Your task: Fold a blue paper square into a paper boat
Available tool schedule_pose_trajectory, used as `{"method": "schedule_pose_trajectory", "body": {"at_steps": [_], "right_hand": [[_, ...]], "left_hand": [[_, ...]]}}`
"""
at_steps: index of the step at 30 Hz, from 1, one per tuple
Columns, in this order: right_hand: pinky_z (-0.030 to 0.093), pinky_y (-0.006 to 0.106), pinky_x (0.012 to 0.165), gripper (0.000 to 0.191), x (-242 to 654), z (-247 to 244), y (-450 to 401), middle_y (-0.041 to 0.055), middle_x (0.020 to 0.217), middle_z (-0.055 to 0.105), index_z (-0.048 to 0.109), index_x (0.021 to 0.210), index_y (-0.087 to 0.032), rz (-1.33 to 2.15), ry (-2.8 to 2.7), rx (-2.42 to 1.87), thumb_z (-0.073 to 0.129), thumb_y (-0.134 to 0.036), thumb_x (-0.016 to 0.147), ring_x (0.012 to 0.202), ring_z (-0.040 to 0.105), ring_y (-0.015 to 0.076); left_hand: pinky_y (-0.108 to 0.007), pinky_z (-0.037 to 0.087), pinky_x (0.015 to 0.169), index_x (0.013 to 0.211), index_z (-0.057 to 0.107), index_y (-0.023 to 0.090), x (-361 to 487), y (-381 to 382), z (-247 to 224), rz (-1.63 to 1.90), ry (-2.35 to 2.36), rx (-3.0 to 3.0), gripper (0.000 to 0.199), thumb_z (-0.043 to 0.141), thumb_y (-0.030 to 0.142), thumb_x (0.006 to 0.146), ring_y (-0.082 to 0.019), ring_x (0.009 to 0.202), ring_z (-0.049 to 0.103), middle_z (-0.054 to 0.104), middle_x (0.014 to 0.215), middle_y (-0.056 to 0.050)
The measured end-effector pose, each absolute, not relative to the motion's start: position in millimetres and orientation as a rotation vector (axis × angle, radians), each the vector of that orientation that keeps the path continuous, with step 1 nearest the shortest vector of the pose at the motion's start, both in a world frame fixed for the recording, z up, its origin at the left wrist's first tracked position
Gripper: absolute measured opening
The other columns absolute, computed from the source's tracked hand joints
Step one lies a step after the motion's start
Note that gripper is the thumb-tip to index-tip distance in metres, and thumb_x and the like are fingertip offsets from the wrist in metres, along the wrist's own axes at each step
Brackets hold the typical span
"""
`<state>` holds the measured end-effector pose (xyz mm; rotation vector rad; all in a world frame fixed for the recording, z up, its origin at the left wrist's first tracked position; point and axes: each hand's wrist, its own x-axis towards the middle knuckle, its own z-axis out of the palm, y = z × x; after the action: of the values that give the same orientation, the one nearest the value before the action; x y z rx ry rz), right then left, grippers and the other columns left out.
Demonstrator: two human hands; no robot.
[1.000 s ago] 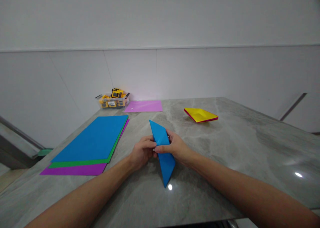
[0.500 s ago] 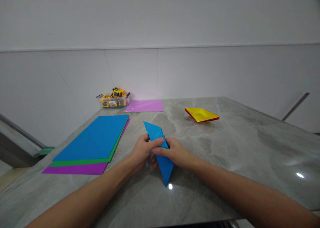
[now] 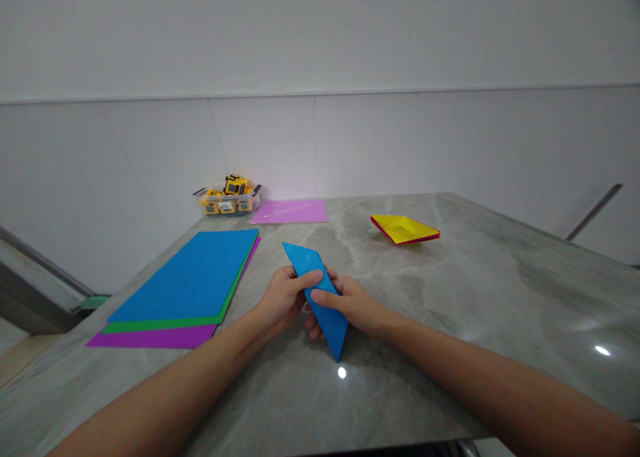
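A folded blue paper [image 3: 327, 320], a slanted shape with pointed ends, is held above the near middle of the grey marbled table [image 3: 400, 390]. My left hand [image 3: 285, 300] grips its upper left side, thumb on top and fingers behind. On its right side my right hand [image 3: 353, 303] pinches it, thumb lying across the front and fingers curled underneath. The two thumbs are apart, the left one higher. The paper's upper point tilts to the left, and its lower point hangs toward the table's front edge.
Blue, green and purple sheets [image 3: 190, 277] lie stacked at the left. Behind them are a clear box of yellow toy vehicles [image 3: 227, 200] and a pink sheet [image 3: 290, 211]. A folded yellow and red paper [image 3: 404, 229] rests at the back right.
The blue paper has turned slightly, its lower point shifting right and up. My left thumb has slid a little left and up, away from my right thumb.
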<state>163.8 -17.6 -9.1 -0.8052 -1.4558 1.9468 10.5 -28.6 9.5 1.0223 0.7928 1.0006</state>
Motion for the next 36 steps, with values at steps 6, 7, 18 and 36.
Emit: {"method": "schedule_pose_trajectory", "body": {"at_steps": [6, 7, 18, 36], "right_hand": [[0.057, 0.028, 0.054, 0.054, 162.1, -9.7, -19.4, 0.0060, 0.067, 0.071, 0.060, 0.090, -0.011, 1.939, -1.482, -0.811, 0.074, -0.058, 0.067, 0.058, 0.070, 0.0183], [0.057, 0.028, 0.054, 0.054, 162.0, -10.0, -19.5, 0.0060, 0.067, 0.071, 0.060, 0.089, -0.011, 1.940, -1.484, -0.816, 0.074, -0.059, 0.067, 0.058, 0.070, 0.0183], [0.057, 0.030, 0.055, 0.054, 167.3, -11.7, -13.4, 0.0070, 0.070, 0.071, 0.059, 0.094, -0.012, 1.956, -1.481, -0.804, 0.074, -0.058, 0.069, 0.059, 0.069, 0.0186], [0.052, 0.029, 0.058, 0.025, 238.2, 84.4, -30.1, 0.0055, 0.081, 0.068, 0.064, 0.097, -0.018, 0.747, -1.472, -0.871, 0.068, -0.035, 0.079, 0.067, 0.064, 0.0162]], "left_hand": [[-0.020, 0.036, 0.034, 0.096, 0.068, 0.007, 10.7, -28.9, 9.2, 1.021, 0.774, 1.020, 0.033, 0.071, 0.033, 0.076, -0.012, 0.037, 0.054, 0.069, 0.062, -0.008], [-0.020, 0.036, 0.035, 0.095, 0.069, 0.007, 11.0, -28.7, 9.0, 1.029, 0.771, 1.019, 0.032, 0.072, 0.033, 0.076, -0.011, 0.037, 0.053, 0.069, 0.063, -0.008], [-0.021, 0.041, 0.036, 0.085, 0.068, 0.009, 13.2, -25.8, 0.6, 1.031, 0.801, 1.056, 0.030, 0.073, 0.036, 0.075, -0.013, 0.038, 0.055, 0.067, 0.056, -0.006], [-0.036, 0.058, 0.069, 0.101, 0.060, 0.012, 17.4, -31.2, 11.5, 1.131, 0.887, 0.804, 0.028, 0.071, 0.024, 0.078, -0.025, 0.082, 0.070, 0.073, 0.095, -0.014]]}}
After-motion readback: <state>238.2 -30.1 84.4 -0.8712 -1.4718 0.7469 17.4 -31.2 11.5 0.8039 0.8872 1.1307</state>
